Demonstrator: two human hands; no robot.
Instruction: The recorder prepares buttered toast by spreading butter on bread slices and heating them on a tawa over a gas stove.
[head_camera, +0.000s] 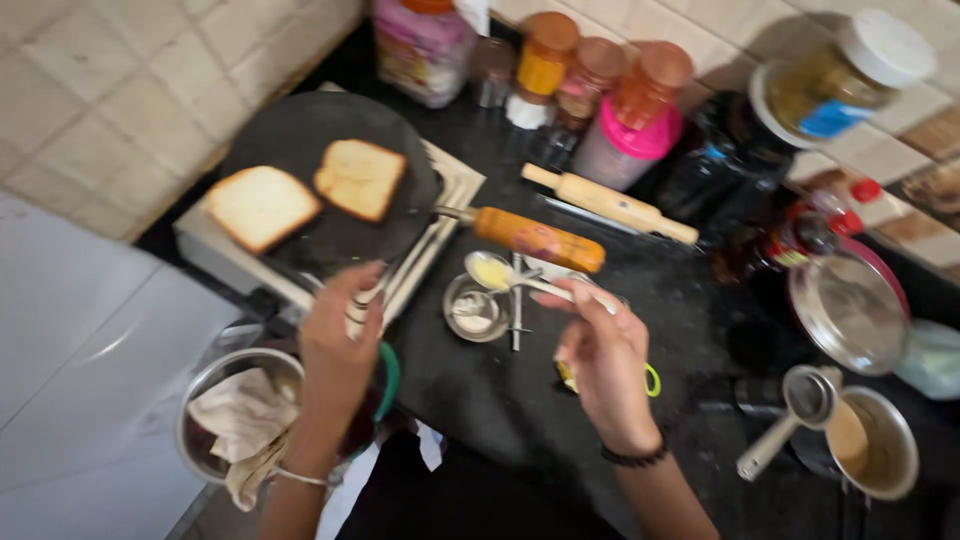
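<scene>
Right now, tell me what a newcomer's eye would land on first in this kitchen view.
Two slices of bread lie side by side on a round black pan at upper left. Just below, the right hand holds a spoon with a pale yellow dollop over a small steel bowl, while the left hand reaches toward the pan's near edge. Jars with orange lids crowd the back wall.

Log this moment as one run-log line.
left hand: at stove edge, grip unclear | right hand: holds spoon with butter over small bowl | pan: two bread slices
</scene>
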